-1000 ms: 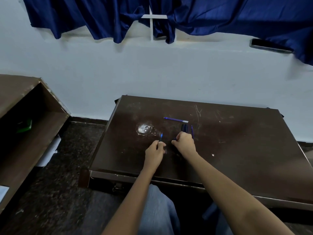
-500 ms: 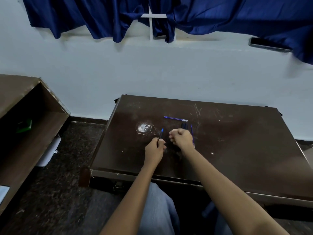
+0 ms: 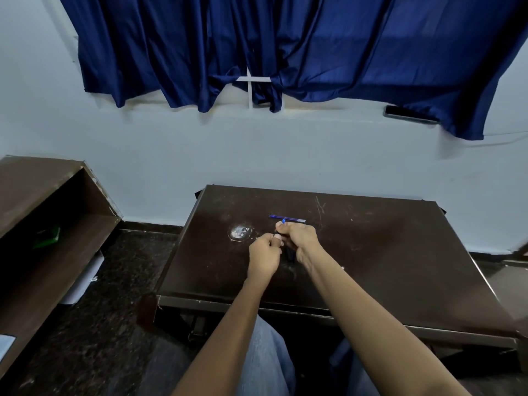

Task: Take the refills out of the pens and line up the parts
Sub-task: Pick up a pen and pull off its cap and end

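fingers: your right hand (image 3: pixel 301 238) is curled round 1 pen (image 3: pixel 283 221), blue tip poking out on top | your left hand (image 3: pixel 264 252) pinches it lower down | 1 blue refill (image 3: pixel 274 216) lies flat on the table (image 3: pixel 400 252) just behind your knuckles

refill (image 3: pixel 287 218) on desk (image 3: pixel 385 252) | shelf (image 3: pixel 51 201) left of desk | curtain (image 3: pixel 314 47) behind desk

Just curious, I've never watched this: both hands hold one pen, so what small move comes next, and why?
Probably draw the hands apart to slide the refill out: left hand and right hand both grip one pen, and a blue part already lies on the table.
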Demonstrator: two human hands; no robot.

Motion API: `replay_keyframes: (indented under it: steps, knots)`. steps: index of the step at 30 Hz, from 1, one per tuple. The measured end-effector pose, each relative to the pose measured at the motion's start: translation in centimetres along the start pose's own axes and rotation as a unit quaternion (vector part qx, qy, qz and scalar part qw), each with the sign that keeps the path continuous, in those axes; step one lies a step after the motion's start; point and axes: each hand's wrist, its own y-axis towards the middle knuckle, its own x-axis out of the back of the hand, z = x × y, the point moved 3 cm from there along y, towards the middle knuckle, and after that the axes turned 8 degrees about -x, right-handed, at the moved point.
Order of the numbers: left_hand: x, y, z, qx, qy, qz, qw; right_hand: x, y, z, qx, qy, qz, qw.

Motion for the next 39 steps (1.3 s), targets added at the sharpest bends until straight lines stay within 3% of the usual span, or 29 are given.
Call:
replay_keyframes:
  steps: [4,7,12,18,20,21,23,24,25,30,39]
  knots:
    - [0.4,-1.0,-1.1,0.025,-0.055,0.019,0.998,0.7,-1.6,0.3,0.001,0.003,0.004,1.0]
    - [0.5,-1.8,-1.6,0.103,-0.191,0.055,0.975,1.0,-2.5,0.3,0.01,-0.023,0.035,0.999]
    - [0.7,-3.4,-2.5,0.263,-0.438,0.12,0.851,1.8,-4.2,0.3,-0.007,-0.054,0.078,0.995]
    - [1.1,-4.6,-2.4,0.313,-0.561,0.194,0.741,2.6,-5.8,-0.1,-0.045,0.003,0.163,0.986]
    - [1.2,-4.9,-2.9,0.31,-0.537,0.186,0.762,2.8,-6.0,-0.4,-0.04,0.031,0.18,0.982]
    - [1.2,-5.0,-3.2,0.29,-0.49,0.165,0.805,2.9,-6.0,-0.6,-0.032,0.021,0.171,0.985]
    - [1.6,-5.2,-4.1,0.189,-0.284,0.109,0.934,2.8,-6.3,-0.8,-0.001,-0.053,0.124,0.991]
    - [1.9,-5.2,-4.5,0.117,-0.152,0.077,0.978,2.8,-6.5,-0.7,0.02,-0.104,0.097,0.99]
    - [2.1,-5.3,-4.9,0.045,-0.038,0.055,0.997,2.7,-6.7,-0.5,0.045,-0.157,0.073,0.984]
    - [2.6,-5.7,-6.0,-0.116,0.152,-0.001,0.982,2.9,-8.0,0.8,0.134,-0.317,-0.015,0.939]
    - [2.6,-6.4,-6.4,-0.223,0.304,-0.031,0.926,2.7,-8.6,1.5,0.167,-0.287,-0.012,0.943]
